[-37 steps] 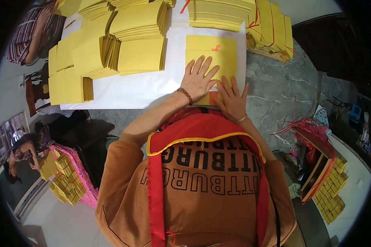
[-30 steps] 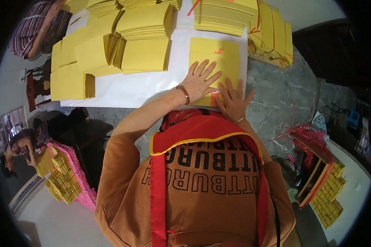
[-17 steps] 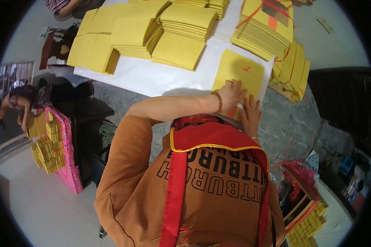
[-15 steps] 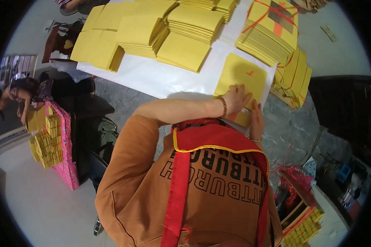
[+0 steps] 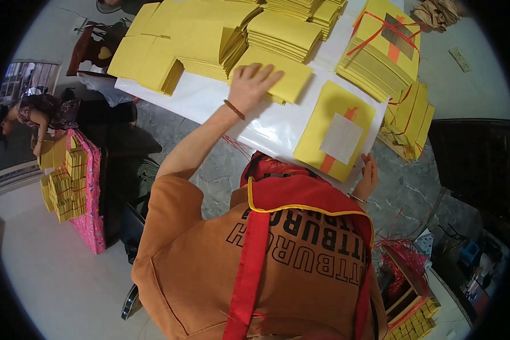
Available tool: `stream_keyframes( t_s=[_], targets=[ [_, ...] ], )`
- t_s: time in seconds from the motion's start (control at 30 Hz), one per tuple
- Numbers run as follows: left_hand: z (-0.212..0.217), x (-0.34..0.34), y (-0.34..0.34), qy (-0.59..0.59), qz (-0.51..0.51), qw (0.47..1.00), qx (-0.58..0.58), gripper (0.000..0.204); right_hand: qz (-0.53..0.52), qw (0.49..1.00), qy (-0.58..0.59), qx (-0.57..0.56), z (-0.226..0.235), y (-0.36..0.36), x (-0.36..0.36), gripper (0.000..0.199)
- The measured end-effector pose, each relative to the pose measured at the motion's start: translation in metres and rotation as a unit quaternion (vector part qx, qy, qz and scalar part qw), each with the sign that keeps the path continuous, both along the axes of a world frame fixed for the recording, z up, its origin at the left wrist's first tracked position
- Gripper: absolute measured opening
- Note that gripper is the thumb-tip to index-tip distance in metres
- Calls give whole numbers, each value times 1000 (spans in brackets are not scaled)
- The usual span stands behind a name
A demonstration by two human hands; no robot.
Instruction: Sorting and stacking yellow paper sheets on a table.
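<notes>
Yellow bundle (image 5: pixel 358 67) tied; your left hand (image 5: pixel 251 88) grasps an untied packet (image 5: pixel 293 82); your right hand (image 5: pixel 368 177), loosely curled, looks empty.

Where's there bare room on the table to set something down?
Widest patch: the table between the left hand and the grey-patched paper. Narrower strips: along the near edge in front of the stacks, and between the stacks and the tied bundle. The far left is crowded with stacks; the tied bundle takes the far right.
</notes>
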State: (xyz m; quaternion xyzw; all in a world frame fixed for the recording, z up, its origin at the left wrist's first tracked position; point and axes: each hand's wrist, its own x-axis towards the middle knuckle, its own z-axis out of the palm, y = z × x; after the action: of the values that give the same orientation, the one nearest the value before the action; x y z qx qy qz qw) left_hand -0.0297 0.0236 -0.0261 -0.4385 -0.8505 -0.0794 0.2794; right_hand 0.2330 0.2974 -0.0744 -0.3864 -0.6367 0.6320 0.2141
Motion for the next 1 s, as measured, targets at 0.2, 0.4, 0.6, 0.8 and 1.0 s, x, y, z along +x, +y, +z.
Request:
stream_keyframes(
  t_s=[0.2, 0.4, 0.6, 0.8, 1.0],
  targets=[
    [-31, -19, -12, -87, 16, 993, -78, 55, 21, 1000, 21, 0, -7, 2, 0, 33],
    [-51, -10, -20, -178, 21, 976, -123, 64, 16, 1000, 20, -10, -15, -3, 2, 30],
    [-43, -14, -19, -228, 20, 963, -139, 67, 175, 888, 3, 426, 1, 0, -10, 25],
    [-20, -17, -13, -158, -18, 982, -100, 55, 240, 849, -70, 465, -6, -6, -9, 26],
    [-25, 80, 60, -262, -249, 931, 51, 36, 232, 876, -53, 419, -13, -3, -7, 28]
  ],
)
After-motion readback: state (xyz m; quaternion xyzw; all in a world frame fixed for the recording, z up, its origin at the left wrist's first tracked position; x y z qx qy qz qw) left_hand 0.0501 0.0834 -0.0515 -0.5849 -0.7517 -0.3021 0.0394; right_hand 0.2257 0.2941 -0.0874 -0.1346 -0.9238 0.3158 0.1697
